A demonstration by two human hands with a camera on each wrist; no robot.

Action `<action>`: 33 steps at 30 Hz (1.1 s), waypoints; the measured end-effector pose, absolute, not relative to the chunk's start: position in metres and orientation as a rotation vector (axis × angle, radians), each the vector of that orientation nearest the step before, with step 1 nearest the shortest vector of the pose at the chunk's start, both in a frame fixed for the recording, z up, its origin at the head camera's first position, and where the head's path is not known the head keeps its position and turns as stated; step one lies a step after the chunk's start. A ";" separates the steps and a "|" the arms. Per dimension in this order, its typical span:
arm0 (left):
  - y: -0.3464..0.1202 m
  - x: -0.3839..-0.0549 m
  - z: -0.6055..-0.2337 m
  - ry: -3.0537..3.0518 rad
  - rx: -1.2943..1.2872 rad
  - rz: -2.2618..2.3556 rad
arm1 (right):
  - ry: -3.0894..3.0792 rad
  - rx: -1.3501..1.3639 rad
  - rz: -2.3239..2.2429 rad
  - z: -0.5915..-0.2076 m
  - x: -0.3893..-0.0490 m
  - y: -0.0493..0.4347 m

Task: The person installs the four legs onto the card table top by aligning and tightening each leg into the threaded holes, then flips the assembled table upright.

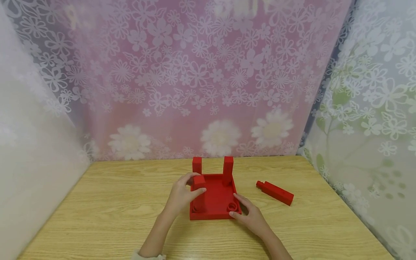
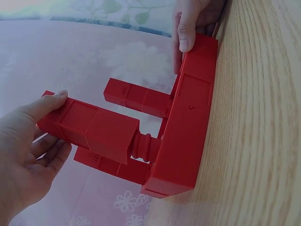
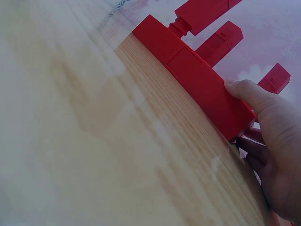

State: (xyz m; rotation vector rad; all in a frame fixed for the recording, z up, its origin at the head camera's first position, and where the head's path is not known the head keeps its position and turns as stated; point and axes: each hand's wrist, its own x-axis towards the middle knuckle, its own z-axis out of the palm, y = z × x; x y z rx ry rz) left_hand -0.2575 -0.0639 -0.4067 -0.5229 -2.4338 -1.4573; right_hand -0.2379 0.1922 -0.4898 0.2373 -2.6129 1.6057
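A red square tray-like base (image 1: 212, 216) lies on the table with its raised rim upward. My left hand (image 1: 179, 195) grips the upper end of a red square leg (image 2: 99, 129) at the near left corner. Threads (image 2: 146, 147) show between this leg's block and the base in the left wrist view. At the near right corner, my right hand (image 1: 253, 217) holds the base's edge, thumb on the front side. Beside that thumb is an open round socket (image 1: 232, 206). Two more red legs, the far left one (image 1: 196, 165) and the far right one (image 1: 228, 169), stand upright at the back corners.
A loose red leg (image 1: 276, 193) with a threaded tip lies right of the base on the wooden table (image 1: 123, 202). Flowered curtains (image 1: 195, 79) hang behind the table and along both sides.
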 end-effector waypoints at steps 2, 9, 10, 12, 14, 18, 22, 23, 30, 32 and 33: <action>-0.065 -0.258 -0.407 -2.433 -0.523 -1.461 | -2.617 0.235 1.598 -0.490 -0.238 0.192; -0.068 -0.256 -0.407 -2.457 -0.486 -1.489 | -2.646 0.222 1.564 -0.490 -0.238 0.191; -0.068 -0.256 -0.407 -2.462 -0.475 -1.492 | -2.648 0.222 1.563 -0.490 -0.238 0.191; -0.069 -0.256 -0.406 -2.469 -0.459 -1.495 | -2.648 0.220 1.566 -0.490 -0.238 0.191; -0.070 -0.256 -0.406 -2.473 -0.456 -1.484 | -2.645 0.219 1.569 -0.489 -0.238 0.191; -0.070 -0.256 -0.405 -2.468 -0.478 -1.478 | -2.636 0.228 1.576 -0.490 -0.239 0.191; -0.068 -0.256 -0.407 -2.495 -0.532 -1.443 | -2.626 0.240 1.574 -0.491 -0.239 0.192; -0.067 -0.256 -0.408 -2.506 -0.543 -1.429 | -2.624 0.246 1.570 -0.491 -0.240 0.192; -0.066 -0.257 -0.413 -2.512 -0.581 -1.383 | -2.604 0.276 1.583 -0.494 -0.240 0.193; -0.065 -0.256 -0.413 -2.507 -0.582 -1.391 | -2.605 0.274 1.589 -0.493 -0.239 0.193; -0.064 -0.256 -0.413 -2.506 -0.578 -1.393 | -2.609 0.272 1.584 -0.493 -0.239 0.193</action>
